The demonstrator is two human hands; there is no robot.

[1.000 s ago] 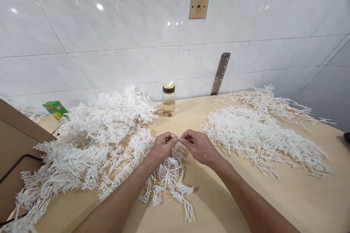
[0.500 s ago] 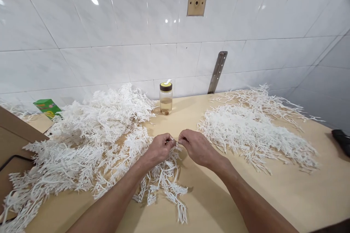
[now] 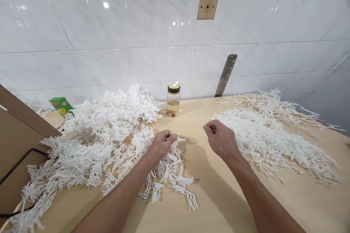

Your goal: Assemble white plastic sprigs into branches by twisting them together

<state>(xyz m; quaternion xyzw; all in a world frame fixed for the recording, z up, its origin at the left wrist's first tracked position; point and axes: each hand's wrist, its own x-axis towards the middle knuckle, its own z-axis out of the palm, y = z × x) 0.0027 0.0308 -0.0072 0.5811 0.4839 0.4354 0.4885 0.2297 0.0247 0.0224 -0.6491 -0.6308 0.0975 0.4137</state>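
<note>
My left hand (image 3: 163, 143) is closed in a pinch on a white branching sprig (image 3: 180, 139), whose thin tips stick out past the fingertips. It is over the front edge of a large tangled heap of similar white sprigs (image 3: 109, 116) on the left. My right hand (image 3: 221, 139) is apart from it, thumb and forefinger pinched together by the near-left edge of a second, flatter pile of white sprigs (image 3: 268, 142). A small white bit shows just under those fingertips, too little of it to name. Loose sprigs (image 3: 175, 174) lie below my left hand.
On the pale wooden table (image 3: 216, 196), a clear jar with a dark and yellow lid (image 3: 173, 103) holds some liquid near the tiled wall. A perforated metal strip (image 3: 226, 74) leans there. At left are a green box (image 3: 60, 106) and a brown cardboard panel (image 3: 19, 123).
My right hand has moved away from my left, to the right and slightly up, toward the right pile. My left hand keeps its pinch. The view has shifted a little left.
</note>
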